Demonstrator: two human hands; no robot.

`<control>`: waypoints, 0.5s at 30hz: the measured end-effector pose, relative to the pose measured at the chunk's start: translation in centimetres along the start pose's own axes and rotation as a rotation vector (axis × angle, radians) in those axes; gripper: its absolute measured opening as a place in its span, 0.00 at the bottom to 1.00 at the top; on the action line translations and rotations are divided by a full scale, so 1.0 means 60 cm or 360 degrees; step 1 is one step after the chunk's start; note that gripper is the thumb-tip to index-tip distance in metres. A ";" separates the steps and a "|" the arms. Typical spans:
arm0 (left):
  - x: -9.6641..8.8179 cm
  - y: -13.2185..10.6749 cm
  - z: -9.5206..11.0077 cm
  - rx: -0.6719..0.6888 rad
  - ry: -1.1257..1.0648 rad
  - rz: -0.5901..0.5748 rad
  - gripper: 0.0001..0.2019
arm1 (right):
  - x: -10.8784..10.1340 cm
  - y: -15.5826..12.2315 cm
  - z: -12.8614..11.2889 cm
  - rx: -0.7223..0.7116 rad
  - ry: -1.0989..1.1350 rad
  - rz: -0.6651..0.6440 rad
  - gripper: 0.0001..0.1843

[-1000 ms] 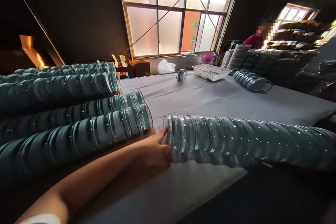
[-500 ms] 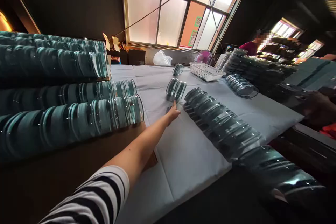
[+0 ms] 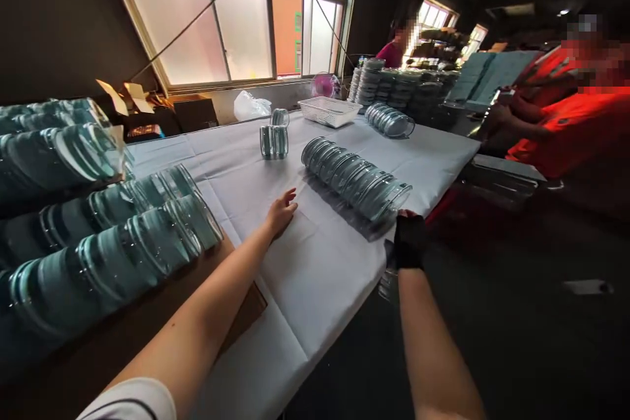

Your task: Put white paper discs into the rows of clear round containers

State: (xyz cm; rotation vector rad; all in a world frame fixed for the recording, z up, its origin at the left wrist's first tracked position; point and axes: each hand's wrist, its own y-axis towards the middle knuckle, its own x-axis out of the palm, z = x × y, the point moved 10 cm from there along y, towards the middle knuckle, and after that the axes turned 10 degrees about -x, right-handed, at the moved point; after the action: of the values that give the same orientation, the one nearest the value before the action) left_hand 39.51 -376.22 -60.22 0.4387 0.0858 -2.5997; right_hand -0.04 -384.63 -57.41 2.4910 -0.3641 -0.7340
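My left hand (image 3: 281, 211) lies on the white cloth of the table (image 3: 315, 262) with its fingers stretched out, holding nothing. A row of round glass discs (image 3: 355, 176) lies on edge in the middle of the table. My right hand (image 3: 409, 240), in a dark glove, is at the near end of that row by the table's edge; its fingers are hidden. A small upright group of discs (image 3: 273, 141) stands beyond my left hand.
Long rows of glass discs (image 3: 113, 236) are stacked at the left on brown board. A white basket (image 3: 329, 111), more disc stacks (image 3: 391, 119) and a plastic bag (image 3: 251, 105) sit at the far end. Two people stand at the right, one in orange (image 3: 566, 118).
The view swung right. The long row of discs now lies shorter on the table, a few discs stand apart, my left hand drew back, and my gloved right hand came into view.
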 end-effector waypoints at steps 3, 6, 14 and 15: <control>0.008 -0.004 0.008 0.0066 0.0142 -0.0020 0.27 | 0.020 -0.023 -0.022 0.0015 0.0011 0.0025 0.43; 0.014 -0.012 0.022 0.0110 0.0257 -0.0033 0.27 | 0.078 -0.033 -0.032 0.0263 -0.0068 -0.0303 0.60; 0.024 -0.025 0.032 0.0141 0.0588 -0.0051 0.20 | 0.109 0.004 -0.023 0.0219 -0.0382 -0.0426 0.45; 0.029 -0.027 0.031 0.0152 0.0640 -0.0068 0.19 | 0.107 0.004 -0.020 0.0198 -0.0411 -0.0421 0.42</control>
State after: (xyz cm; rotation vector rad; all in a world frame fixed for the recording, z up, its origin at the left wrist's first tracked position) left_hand 36.75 -375.88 -59.03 0.9991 0.1074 -2.5269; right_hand 5.87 -386.84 -59.17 2.5954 -0.1753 -1.1789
